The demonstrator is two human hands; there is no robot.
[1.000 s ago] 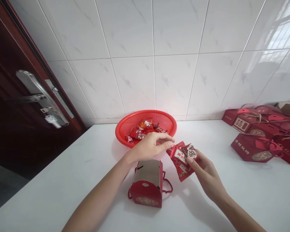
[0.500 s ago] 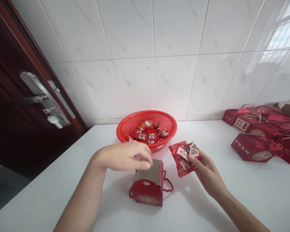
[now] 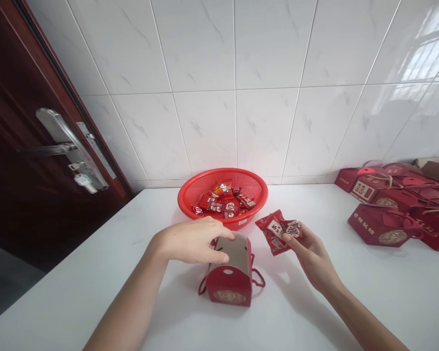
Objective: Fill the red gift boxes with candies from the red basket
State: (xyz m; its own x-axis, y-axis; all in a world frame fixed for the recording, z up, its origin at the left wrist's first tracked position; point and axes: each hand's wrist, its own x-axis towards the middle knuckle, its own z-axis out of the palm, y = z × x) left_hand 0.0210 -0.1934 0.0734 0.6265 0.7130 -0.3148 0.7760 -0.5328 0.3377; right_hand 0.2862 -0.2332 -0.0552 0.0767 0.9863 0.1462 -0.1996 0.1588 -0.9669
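Observation:
A small dark-red candy box [image 3: 229, 287] with a gold emblem and red cord handles stands on the white table, its greyish inner panel showing at the top. My left hand [image 3: 201, 241] is on the box from the left, thumb across the grey panel and fingers curled at the far edge; some fingertips are hidden. To the right of the box, my right hand [image 3: 310, 248] pinches several red-wrapped candies [image 3: 274, 231] above the table. Behind the box is a red plastic basket [image 3: 186, 197] with more wrapped candies [image 3: 215, 206] in it.
More dark-red gift boxes [image 3: 380, 225] are grouped at the right of the table [image 3: 113, 282]. A white tiled wall [image 3: 205, 126] runs along the back. At the left is a dark wooden door [image 3: 14, 117] with a metal handle [image 3: 58, 148] and hanging keys.
My left hand has come down onto the box, which has shifted slightly right and away from me. My right hand keeps the candies, now tilted a little differently.

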